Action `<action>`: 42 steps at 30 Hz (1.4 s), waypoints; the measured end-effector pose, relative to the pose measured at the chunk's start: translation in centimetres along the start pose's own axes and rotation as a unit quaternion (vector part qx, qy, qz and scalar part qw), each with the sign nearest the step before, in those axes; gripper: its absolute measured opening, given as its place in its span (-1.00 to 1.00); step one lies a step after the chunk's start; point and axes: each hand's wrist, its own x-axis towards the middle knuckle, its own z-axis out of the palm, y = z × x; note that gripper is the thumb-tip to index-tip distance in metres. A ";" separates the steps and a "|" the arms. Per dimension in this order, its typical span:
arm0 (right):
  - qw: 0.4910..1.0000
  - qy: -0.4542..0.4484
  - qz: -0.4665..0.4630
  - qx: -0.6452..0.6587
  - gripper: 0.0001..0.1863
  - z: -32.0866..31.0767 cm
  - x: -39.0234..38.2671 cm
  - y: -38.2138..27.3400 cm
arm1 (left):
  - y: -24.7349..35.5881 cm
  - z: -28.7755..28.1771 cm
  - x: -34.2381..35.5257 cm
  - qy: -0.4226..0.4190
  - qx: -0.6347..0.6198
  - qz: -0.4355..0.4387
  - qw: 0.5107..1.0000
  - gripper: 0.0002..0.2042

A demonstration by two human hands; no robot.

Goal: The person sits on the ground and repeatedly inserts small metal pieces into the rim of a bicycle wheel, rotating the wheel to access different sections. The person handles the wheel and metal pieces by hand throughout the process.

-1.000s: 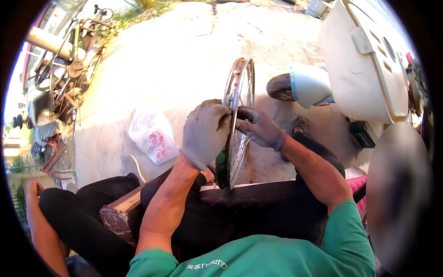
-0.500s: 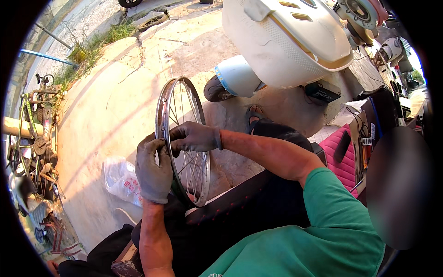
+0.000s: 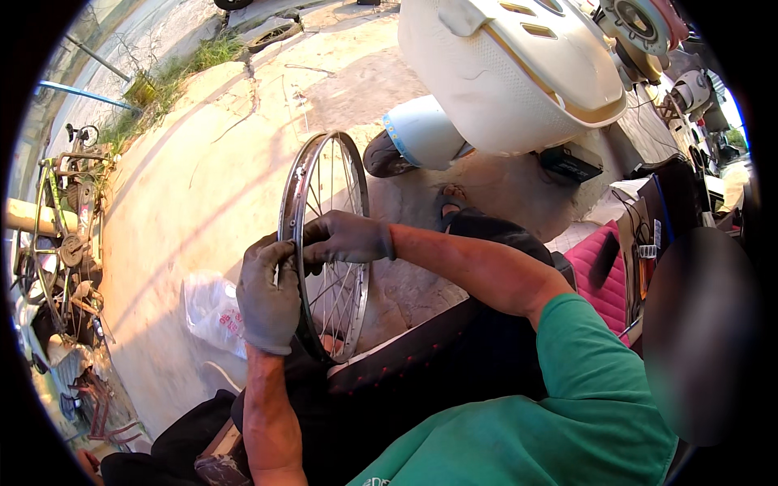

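A spoked bicycle wheel point(image 3: 293, 202) without a tyre stands upright in front of me, its lower part at my dark-clothed legs. My left hand point(image 3: 269, 298), in a grey glove, is closed at the near side of the rim, thumb and fingers pinching its edge. From the other side my right hand point(image 3: 347, 238), also gloved, reaches in with curled fingers at the same stretch of rim, among the spokes. The fingertips of both hands nearly meet there. Whether they also pinch something small, such as a spoke end, is hidden.
A crumpled clear plastic bag point(image 3: 212, 312) lies on the concrete left of the wheel. Ahead on the right stand a white lidded basket point(image 3: 519, 89) and a black box point(image 3: 570, 162). Bicycle parts point(image 3: 69, 251) are heaped at far left. A pink quilted pad point(image 3: 597, 263) lies right.
The view has shifted slightly, so the scene sits a little differently. Both hands stay at the same part of the rim, and the wheel leans slightly differently.
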 end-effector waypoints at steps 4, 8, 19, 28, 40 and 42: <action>0.999 -0.028 0.010 0.016 -0.73 -0.5 0.4 0.8 | -0.1 0.0 0.0 0.002 0.001 -0.001 1.000 -0.82; 1.000 -0.019 0.013 0.018 -0.76 -0.4 0.4 0.6 | -0.1 0.1 0.1 0.003 0.005 0.001 1.000 -0.84; 1.000 -0.027 0.009 0.004 -0.77 -0.6 0.4 0.9 | 0.1 0.1 0.0 0.005 0.004 0.009 1.000 -0.84; 0.996 -0.071 -0.020 0.056 -0.74 -1.4 0.7 2.5 | 0.1 0.3 0.0 0.006 -0.012 -0.005 1.000 -0.84; 0.993 -0.079 -0.005 0.092 -0.76 -1.6 0.6 2.1 | 0.5 0.3 0.0 0.011 -0.006 0.001 1.000 -0.82; 0.994 -0.070 -0.002 0.081 -0.75 -1.5 0.7 2.0 | 0.3 0.3 0.1 0.015 0.001 0.005 1.000 -0.82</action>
